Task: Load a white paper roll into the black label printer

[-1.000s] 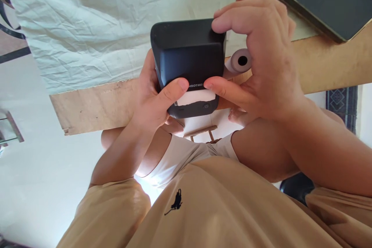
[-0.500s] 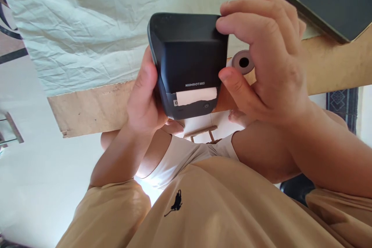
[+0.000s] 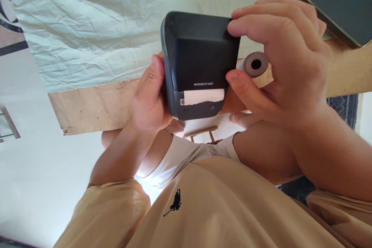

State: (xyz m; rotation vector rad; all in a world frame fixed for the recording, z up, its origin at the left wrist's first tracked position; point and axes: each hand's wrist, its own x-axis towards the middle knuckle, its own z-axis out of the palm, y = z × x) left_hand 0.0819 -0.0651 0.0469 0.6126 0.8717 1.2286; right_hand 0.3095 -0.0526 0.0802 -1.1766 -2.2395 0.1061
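A black NIIMBOT label printer [image 3: 203, 62] is held up in front of me, over the table's near edge. A torn strip of white label paper [image 3: 203, 96] sticks out of its front slot, above the round power button. My left hand [image 3: 151, 97] is closed around its left side, thumb along the edge and fingers hidden beneath. My right hand [image 3: 290, 54] grips the right side, fingertips at the upper corner and thumb lower down. Between the printer and my right palm shows a white label roll [image 3: 255, 64] with a dark core hole.
A pale green cloth [image 3: 101, 27] covers most of the table, leaving a bare wooden edge [image 3: 93, 110] in front. At the upper right lies a dark-screened phone or tablet [image 3: 334, 4]. A wooden stool-like frame [image 3: 200, 131] stands below, near my feet.
The printer and both hands have shifted a little to the right in view, and the printer is slightly more tilted. The label roll also appears farther right. Both hands keep their hold.
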